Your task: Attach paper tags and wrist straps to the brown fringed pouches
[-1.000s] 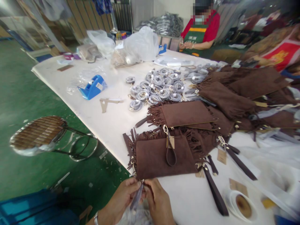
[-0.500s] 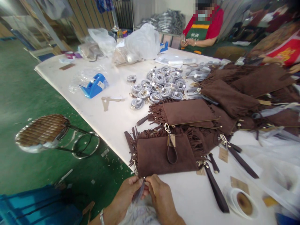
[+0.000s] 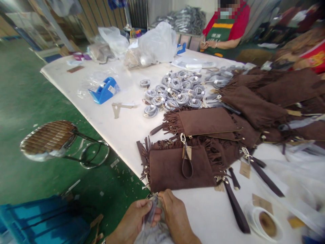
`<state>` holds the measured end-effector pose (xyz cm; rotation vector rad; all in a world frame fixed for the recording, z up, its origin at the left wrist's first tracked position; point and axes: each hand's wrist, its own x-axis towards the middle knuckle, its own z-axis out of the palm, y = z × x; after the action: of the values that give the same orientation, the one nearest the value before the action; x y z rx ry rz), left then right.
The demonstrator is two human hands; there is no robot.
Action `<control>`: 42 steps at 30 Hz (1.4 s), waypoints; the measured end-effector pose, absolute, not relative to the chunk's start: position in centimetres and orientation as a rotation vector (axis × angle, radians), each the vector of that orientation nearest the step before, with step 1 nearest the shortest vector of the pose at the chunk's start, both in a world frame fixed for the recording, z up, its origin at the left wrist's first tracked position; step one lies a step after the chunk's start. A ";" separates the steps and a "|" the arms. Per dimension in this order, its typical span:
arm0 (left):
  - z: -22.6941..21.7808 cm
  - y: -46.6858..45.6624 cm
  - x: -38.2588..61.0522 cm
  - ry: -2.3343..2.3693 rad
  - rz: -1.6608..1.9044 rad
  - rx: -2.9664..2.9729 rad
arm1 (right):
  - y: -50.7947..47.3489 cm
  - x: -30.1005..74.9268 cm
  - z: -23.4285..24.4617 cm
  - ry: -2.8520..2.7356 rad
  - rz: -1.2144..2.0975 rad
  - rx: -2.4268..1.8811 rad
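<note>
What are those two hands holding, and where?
Both the left hand and right hand pinch a thin grey strap between fingertips, near its upper end.

Blue tape dispenser [image 3: 103, 90] is sitting at ten o'clock on the table [image 3: 119, 125], near clear wrap. Coiled grey straps [image 3: 175, 91] are lying heaped at twelve o'clock. Stacked brown fringed pouches [image 3: 256, 101] are spreading toward two o'clock. Tape roll [image 3: 265, 223] is resting at four o'clock. Round stool [image 3: 48, 139] is standing on the green floor at nine o'clock. A person in a green apron [image 3: 223, 32] is sitting at the far end.
</note>
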<state>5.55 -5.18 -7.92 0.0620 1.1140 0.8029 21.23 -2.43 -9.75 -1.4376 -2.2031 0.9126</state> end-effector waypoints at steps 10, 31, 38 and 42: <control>-7.8 -4.1 5.8 1.059 0.831 0.151 | -1.9 22.1 -8.0 -2.139 1.140 -1.341; -8.4 -3.1 6.4 1.070 0.881 -0.029 | -2.0 20.6 -8.8 -2.255 0.803 -1.537; -7.9 -2.9 6.7 1.124 0.918 0.051 | -2.9 20.7 -8.6 -1.991 0.929 -1.615; -8.3 -3.5 6.6 1.168 0.966 0.053 | -3.5 20.3 -8.5 -1.739 1.160 -1.616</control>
<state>6.64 -3.53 -8.28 0.0528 1.1685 0.9665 20.31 -3.47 -8.47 -1.6164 -1.7393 1.1601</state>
